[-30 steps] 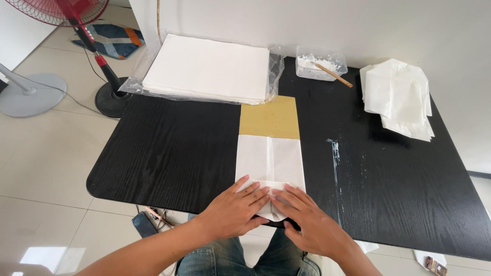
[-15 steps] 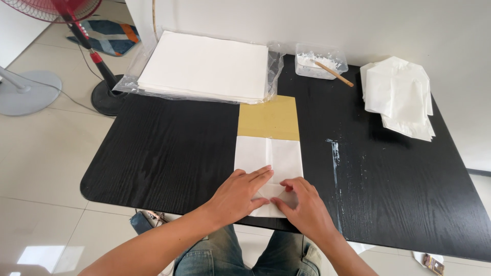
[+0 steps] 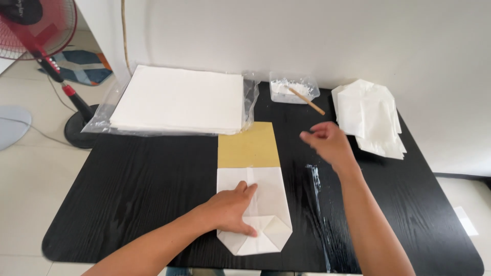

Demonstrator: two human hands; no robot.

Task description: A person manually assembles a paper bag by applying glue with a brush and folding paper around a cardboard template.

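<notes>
Here the left hand [image 3: 231,210] lies flat, fingers spread, on the folded white paper bag [image 3: 254,210] at lower centre of the black counter [image 3: 143,189]. The right hand [image 3: 327,141], loosely curled and empty, hovers right of centre, nearer the wooden stick [image 3: 306,100] in the glue tray [image 3: 294,87] above it.

Bright even daylight, soft shadows, sheen on black table [image 3: 128,194], slight wide-angle edge distortion.

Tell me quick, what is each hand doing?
Left hand: open, pressed flat on the folded white paper bag.
Right hand: in the air, fingers loosely curled, holding nothing.
</notes>
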